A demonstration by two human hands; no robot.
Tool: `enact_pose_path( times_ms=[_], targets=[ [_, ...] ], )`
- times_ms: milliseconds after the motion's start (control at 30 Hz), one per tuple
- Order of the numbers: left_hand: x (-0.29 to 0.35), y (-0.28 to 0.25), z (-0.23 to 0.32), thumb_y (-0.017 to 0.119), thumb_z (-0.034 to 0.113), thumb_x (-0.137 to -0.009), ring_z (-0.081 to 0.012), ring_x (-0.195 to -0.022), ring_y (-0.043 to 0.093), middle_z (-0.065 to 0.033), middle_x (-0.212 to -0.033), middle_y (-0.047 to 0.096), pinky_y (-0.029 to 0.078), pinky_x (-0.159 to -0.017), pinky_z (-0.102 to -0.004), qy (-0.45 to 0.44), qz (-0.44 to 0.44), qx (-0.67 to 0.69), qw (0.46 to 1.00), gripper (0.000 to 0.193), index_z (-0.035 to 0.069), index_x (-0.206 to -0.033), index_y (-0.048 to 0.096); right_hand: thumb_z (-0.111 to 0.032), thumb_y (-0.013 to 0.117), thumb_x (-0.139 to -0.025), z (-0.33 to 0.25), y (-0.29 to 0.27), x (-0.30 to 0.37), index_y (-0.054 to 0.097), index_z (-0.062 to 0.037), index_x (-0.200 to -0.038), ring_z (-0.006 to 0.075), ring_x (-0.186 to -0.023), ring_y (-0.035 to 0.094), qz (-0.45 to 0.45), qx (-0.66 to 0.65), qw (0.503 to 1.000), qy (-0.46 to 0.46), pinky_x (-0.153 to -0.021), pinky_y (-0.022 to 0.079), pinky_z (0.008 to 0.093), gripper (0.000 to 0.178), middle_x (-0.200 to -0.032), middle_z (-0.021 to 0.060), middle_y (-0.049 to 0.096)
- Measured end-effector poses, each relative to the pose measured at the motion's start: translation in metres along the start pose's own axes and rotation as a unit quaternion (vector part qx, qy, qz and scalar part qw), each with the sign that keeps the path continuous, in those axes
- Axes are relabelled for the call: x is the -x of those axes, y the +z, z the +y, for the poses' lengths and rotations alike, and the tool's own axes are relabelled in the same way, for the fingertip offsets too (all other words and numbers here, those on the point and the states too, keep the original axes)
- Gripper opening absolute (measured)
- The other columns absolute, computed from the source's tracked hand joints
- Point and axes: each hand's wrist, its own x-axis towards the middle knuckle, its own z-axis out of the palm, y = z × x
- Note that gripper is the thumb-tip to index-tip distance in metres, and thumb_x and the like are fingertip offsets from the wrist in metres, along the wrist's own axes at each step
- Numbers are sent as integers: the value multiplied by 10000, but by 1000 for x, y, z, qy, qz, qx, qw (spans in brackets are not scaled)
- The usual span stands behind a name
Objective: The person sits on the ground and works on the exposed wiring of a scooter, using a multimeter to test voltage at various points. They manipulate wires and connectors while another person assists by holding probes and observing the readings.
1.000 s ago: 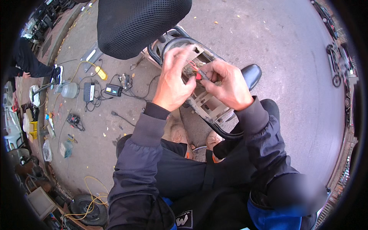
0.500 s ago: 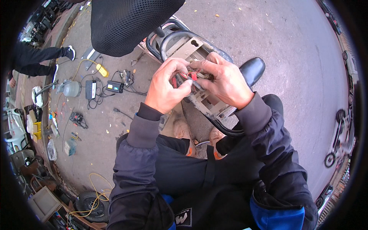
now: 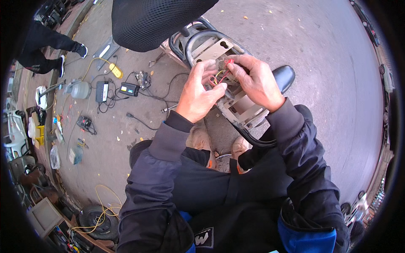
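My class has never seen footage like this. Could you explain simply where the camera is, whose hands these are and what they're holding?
There is no robot here. One wide fisheye camera, worn on a person's head, looks down, so straight edges bend near the rim. The bare hands are that person's own. The right hand pinches a small red part, perhaps a connector. The left hand is at thin red and yellow wires; its exact grip is unclear. Beneath is a metal frame, beside a black saddle. On the pavement lie a yellow power strip and black boxes with cables.
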Motion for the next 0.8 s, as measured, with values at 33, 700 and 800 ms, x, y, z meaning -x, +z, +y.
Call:
enact_pose_path(
  times_ms=[33,700,800],
  targets=[
    [1,1,-1,755,59,-922,-231,-1306,565,-172,-1387,556,462,-1114,-380,-6,1,-12,1000,488,-24,-1334,507,-206,656,-1023,4,-1,-3,730,15,-1204,320,-923,736,-5,25,1000,-11,-826,560,406,294,-1021,218,746],
    [15,14,1,830,232,-920,-193,-1141,644,-131,-1354,588,532,-892,-302,50,53,-80,994,353,-2,-1155,706,-231,779,-947,23,-4,-51,788,25,-1032,216,-781,656,-79,3,997,-15,-738,526,367,270,-881,120,661],
    [20,11,4,828,224,-916,-220,-1134,655,-144,-1325,615,535,-900,-322,132,71,-173,973,391,0,-1210,699,-239,771,-959,27,-1,-58,789,23,-1018,207,-779,662,-86,-8,996,8,-741,528,362,270,-862,116,674]
  ],
)
